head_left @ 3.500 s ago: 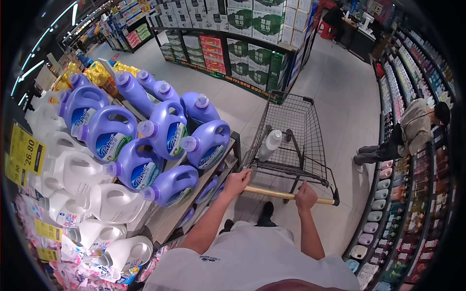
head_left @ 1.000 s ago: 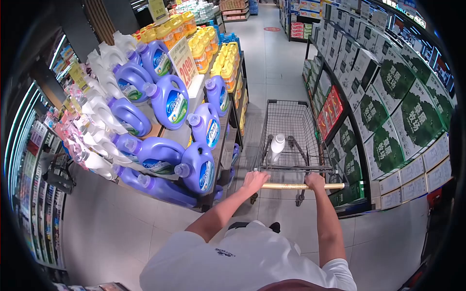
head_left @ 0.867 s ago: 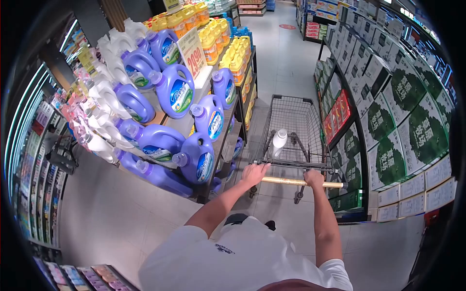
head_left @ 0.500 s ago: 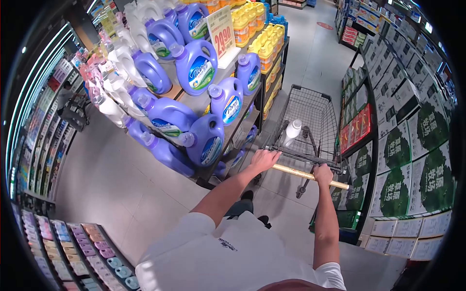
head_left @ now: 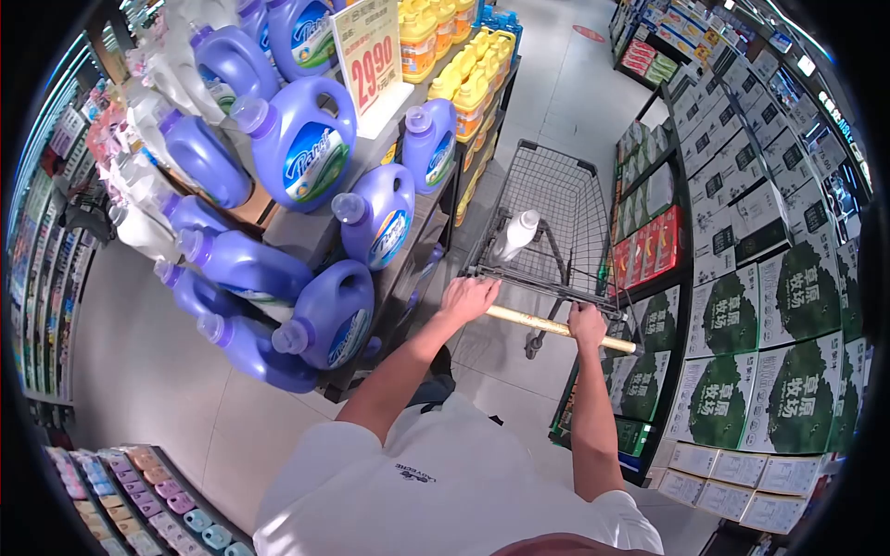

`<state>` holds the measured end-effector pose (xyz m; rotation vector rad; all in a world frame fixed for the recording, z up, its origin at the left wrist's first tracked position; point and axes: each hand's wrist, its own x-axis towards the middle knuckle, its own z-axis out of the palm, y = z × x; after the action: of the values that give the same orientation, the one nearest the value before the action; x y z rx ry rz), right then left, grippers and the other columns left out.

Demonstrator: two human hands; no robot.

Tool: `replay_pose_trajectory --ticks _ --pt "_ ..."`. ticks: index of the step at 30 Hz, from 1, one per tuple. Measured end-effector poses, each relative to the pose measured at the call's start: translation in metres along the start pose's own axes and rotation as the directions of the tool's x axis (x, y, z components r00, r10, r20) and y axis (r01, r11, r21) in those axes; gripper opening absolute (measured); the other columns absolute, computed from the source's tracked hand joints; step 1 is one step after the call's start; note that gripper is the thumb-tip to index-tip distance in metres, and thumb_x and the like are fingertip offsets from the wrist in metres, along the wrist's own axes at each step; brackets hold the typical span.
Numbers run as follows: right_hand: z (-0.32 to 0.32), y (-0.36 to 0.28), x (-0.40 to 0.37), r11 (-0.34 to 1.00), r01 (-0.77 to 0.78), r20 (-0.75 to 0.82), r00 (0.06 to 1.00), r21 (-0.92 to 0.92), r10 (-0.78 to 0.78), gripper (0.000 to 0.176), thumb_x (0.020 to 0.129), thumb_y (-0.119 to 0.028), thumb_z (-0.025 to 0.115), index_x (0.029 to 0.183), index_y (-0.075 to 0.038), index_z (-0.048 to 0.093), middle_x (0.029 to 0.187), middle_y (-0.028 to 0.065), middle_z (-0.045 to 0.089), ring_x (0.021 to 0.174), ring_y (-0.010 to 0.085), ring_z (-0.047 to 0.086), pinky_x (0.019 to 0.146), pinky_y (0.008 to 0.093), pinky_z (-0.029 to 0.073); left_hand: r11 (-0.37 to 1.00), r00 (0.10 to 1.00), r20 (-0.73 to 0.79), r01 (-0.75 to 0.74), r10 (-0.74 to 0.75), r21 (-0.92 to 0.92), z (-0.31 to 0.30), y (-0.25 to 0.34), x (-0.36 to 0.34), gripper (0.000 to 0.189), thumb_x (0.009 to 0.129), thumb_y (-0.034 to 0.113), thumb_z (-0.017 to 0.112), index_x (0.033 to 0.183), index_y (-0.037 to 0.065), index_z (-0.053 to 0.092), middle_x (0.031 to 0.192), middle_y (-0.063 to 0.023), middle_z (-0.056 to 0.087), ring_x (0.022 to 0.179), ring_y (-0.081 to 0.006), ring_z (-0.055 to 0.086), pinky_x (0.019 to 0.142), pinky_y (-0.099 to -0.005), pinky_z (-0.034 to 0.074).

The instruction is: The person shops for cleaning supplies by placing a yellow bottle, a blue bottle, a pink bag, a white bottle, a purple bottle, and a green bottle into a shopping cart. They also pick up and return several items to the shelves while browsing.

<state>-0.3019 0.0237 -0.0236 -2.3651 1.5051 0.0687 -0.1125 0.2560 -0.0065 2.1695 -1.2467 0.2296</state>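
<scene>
Gripping the pale handle, both hands hold the cart (its long axis points forward, away)

My left hand and right hand are both closed, knuckles up, well apart at near-equal height; both bare forearms reach forward, the left slanting inward, the right nearly straight.

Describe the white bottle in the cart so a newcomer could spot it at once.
Find the wire shopping cart between the purple jugs and the stacked cartons. Inside, near the gold handle, is the white bottle. It is the only item seen in the cart, and slimmer than the purple jugs.
</scene>
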Motion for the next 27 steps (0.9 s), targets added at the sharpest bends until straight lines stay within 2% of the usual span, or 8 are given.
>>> replay_pose_trajectory --ticks 2,7,16,23,27 --pt "-0.004 -0.009 0.015 1.000 -0.017 0.013 1.000 -0.016 0.017 0.045 0.096 -0.047 0.051 0.105 -0.012 0.077 0.100 0.0188 0.075 0.102 0.0377 0.070 0.093 0.0470 0.053 0.999 1.000 0.008 0.029 -0.029 0.024 0.005 -0.006 0.014 0.035 0.097 0.032 0.059 0.076 0.007 0.069 0.066 -0.0148 0.068 0.058 -0.0371 0.066 0.057 -0.0486 0.054" --pt "-0.005 -0.017 0.059 0.998 0.030 0.160 0.987 -0.048 -0.022 0.048 0.093 -0.051 0.050 0.107 -0.013 0.077 0.103 0.0171 0.075 0.108 0.0374 0.068 0.097 0.0471 0.051 0.999 0.999 0.022 0.048 -0.048 -0.009 0.012 -0.018 0.050 0.035 0.097 0.031 0.059 0.073 0.007 0.068 0.064 -0.0150 0.067 0.057 -0.0372 0.066 0.057 -0.0480 0.054" --pt "-0.013 -0.043 0.113 0.996 -0.007 0.151 0.988 -0.085 0.020 0.048 0.092 -0.051 0.051 0.108 -0.014 0.077 0.104 0.0143 0.076 0.110 0.0348 0.068 0.098 0.0447 0.051 0.997 0.998 0.029 0.061 -0.060 -0.054 0.032 -0.043 0.101 0.037 0.098 0.032 0.059 0.072 0.007 0.068 0.063 -0.0156 0.067 0.056 -0.0380 0.066 0.056 -0.0493 0.054" --pt "-0.015 -0.054 0.153 0.997 -0.007 0.178 0.984 -0.075 0.021 0.047 0.093 -0.050 0.051 0.106 -0.012 0.077 0.098 0.0110 0.077 0.108 0.0329 0.069 0.097 0.0428 0.051 0.998 0.996 0.049 0.069 -0.068 -0.010 0.041 -0.052 0.133 0.036 0.097 0.032 0.059 0.072 0.008 0.068 0.063 -0.0151 0.067 0.057 -0.0373 0.066 0.058 -0.0482 0.055" --pt "-0.018 -0.053 0.179 0.996 0.061 0.201 0.979 -0.073 -0.045 0.047 0.093 -0.049 0.053 0.106 -0.010 0.076 0.097 0.0132 0.077 0.104 0.0328 0.071 0.095 0.0433 0.052 0.998 0.998 0.008 0.059 -0.059 0.012 0.054 -0.054 0.148 0.034 0.096 0.032 0.062 0.071 0.010 0.067 0.064 -0.0120 0.067 0.055 -0.0338 0.066 0.058 -0.0443 0.054"
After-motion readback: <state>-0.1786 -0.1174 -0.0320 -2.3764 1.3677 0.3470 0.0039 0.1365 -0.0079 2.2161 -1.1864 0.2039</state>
